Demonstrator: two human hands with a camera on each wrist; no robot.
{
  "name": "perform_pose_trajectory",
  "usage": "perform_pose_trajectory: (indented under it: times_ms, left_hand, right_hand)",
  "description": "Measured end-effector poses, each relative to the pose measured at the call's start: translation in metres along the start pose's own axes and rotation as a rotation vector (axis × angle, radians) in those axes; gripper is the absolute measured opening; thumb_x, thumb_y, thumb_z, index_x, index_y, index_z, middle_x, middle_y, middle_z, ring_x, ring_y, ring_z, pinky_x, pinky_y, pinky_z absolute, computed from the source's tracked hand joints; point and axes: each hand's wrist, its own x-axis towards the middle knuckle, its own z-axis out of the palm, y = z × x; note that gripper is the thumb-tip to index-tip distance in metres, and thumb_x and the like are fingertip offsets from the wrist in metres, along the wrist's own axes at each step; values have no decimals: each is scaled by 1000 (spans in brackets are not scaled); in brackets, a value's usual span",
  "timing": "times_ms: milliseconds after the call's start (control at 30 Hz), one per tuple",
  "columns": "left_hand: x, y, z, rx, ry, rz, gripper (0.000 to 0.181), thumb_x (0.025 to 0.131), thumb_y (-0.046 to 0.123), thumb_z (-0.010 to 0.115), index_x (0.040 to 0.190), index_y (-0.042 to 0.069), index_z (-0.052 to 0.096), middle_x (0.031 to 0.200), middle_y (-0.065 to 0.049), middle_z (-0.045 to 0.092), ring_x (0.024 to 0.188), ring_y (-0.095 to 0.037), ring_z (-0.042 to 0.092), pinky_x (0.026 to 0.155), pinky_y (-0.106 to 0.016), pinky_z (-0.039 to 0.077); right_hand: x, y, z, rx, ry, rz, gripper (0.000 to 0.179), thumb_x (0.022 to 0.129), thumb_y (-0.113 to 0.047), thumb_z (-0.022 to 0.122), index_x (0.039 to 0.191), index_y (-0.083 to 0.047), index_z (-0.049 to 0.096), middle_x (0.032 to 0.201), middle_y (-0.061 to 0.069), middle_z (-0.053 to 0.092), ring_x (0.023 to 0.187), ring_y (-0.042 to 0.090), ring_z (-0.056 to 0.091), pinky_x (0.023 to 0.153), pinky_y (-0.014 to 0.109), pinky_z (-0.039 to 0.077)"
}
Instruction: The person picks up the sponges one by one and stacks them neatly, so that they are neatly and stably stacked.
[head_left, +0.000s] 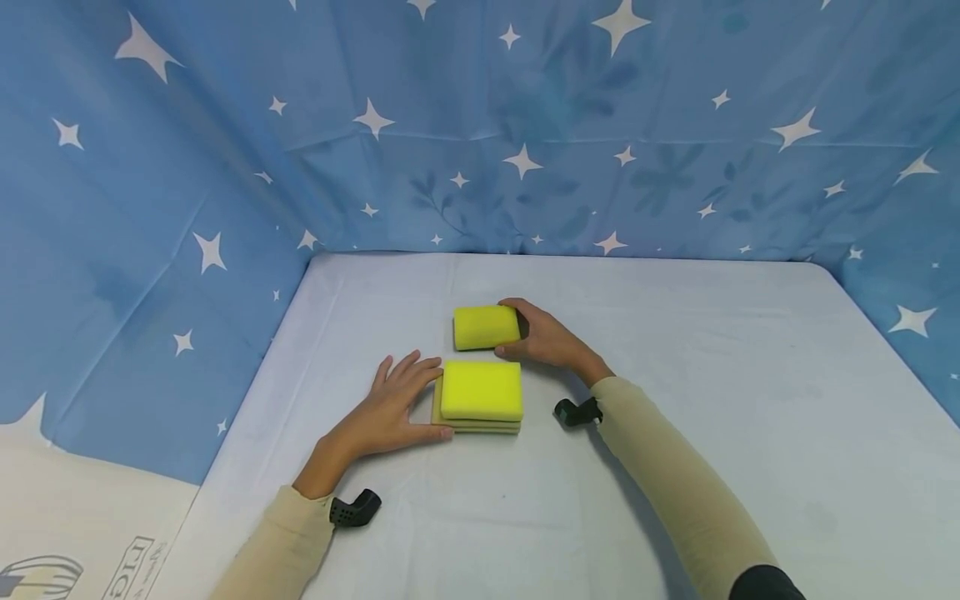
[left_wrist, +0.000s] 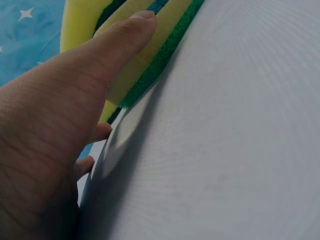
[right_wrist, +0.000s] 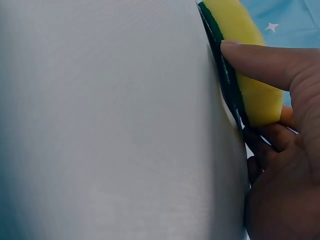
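Several yellow sponges with green scouring pads are stacked (head_left: 482,390) on the white table; the top one sits slightly askew over those below. My left hand (head_left: 390,408) is at the stack's left side with its fingers spread. Its thumb (left_wrist: 125,37) lies along the near side, the index fingertip at the far left corner. Farther back, my right hand (head_left: 547,333) holds a single sponge (head_left: 483,327) by its right end, thumb on the near side, fingers behind. The right wrist view shows this sponge (right_wrist: 260,100) with its dark green pad facing down, right at the tabletop.
A white cloth (head_left: 750,417) covers the table. Blue star-patterned curtains (head_left: 480,125) stand along its back and sides. A cream printed panel (head_left: 90,508) lies at the lower left. Each wrist carries a small black camera mount (head_left: 356,508).
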Motion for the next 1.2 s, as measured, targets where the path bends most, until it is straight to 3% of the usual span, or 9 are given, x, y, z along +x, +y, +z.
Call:
perform_pose_trajectory:
  times_ms: [667, 1200]
  left_hand:
    - [-2, 3, -1, -6, 8, 17, 94, 87, 63, 80, 158, 9, 50, 169, -7, 39, 162, -37, 16, 126, -64, -4]
    - [-1, 2, -1, -3, 2, 10, 96, 87, 65, 80, 160, 9, 49, 169, -6, 39, 163, -35, 15, 126, -63, -5]
  right_hand:
    - [-7, -6, -2, -12, 47, 37, 88, 89, -28, 89, 161, -10, 43, 158, 13, 50, 140, 33, 48, 122, 56, 33]
    - [-13, -5, -6, -23, 63, 14, 89, 89, -29, 89, 162, -8, 42, 159, 16, 48, 139, 35, 49, 120, 57, 36]
